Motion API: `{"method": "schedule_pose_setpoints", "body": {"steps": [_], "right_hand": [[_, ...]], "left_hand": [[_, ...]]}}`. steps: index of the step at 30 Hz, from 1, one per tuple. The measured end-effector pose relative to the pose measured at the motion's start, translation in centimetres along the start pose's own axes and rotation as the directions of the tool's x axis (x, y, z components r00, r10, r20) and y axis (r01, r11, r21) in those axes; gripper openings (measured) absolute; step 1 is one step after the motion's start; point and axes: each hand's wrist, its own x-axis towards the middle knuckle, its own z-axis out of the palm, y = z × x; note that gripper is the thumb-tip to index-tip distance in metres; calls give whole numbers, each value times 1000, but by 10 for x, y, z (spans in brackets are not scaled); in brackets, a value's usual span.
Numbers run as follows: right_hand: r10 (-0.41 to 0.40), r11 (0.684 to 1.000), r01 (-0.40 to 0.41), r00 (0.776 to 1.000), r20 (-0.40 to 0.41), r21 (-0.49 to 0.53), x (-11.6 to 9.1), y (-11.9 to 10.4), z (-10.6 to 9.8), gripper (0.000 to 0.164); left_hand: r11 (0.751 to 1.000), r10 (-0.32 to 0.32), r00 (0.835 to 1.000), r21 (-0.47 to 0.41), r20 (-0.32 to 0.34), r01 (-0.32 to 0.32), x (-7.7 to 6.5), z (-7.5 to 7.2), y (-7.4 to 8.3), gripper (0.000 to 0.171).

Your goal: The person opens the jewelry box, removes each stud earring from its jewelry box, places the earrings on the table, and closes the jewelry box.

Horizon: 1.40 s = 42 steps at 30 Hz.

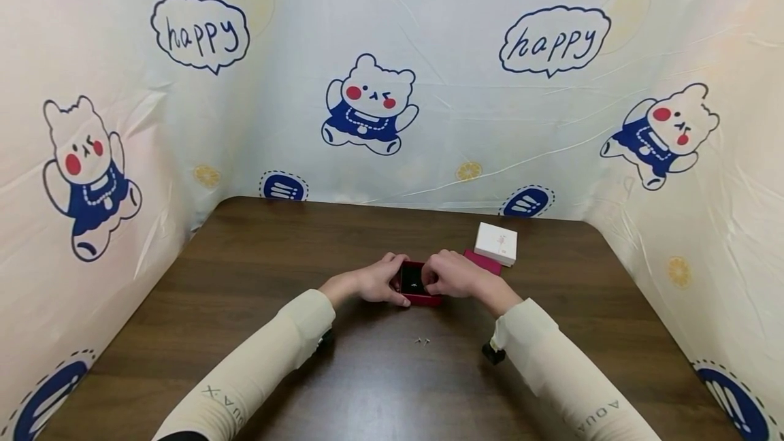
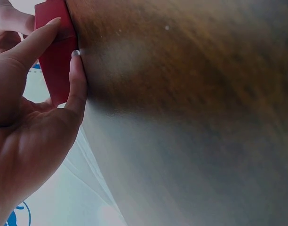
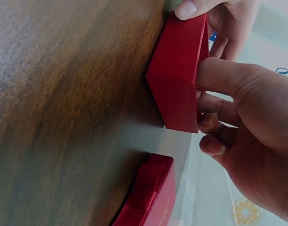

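A small red jewelry box (image 1: 421,300) with a black lining stands on the table, its open side up. My left hand (image 1: 378,281) grips it from the left, the thumb along its near wall in the left wrist view. A tiny silvery piece (image 1: 414,285) shows on the lining. From the right, my right hand (image 1: 452,272) reaches into the box with bent fingers. In the right wrist view its fingertips are hidden behind the red wall, so whether they pinch anything cannot be seen. Two tiny metallic pieces (image 1: 422,341), perhaps ear studs, lie nearer to me.
Right of the box lies a red lid (image 1: 482,262), seen also in the right wrist view. Against its far side sits a white box (image 1: 497,242) with faint print. The brown table (image 1: 275,243) is bordered by a printed curtain (image 1: 441,121) at the back and sides.
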Motion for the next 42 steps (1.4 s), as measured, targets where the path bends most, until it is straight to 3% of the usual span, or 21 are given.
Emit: {"method": "schedule_pose_setpoints", "body": {"steps": [10,42], "right_hand": [[-46,999,46,999,-19,-6,-5,2,2,7],[-83,994,87,995,-63,66,-24,1,-10,8]], "left_hand": [[1000,7,1000,-7,5,-7,0,2,0,78],[1000,-2,1000,-23,8,2,1,1,-1,77]]}}
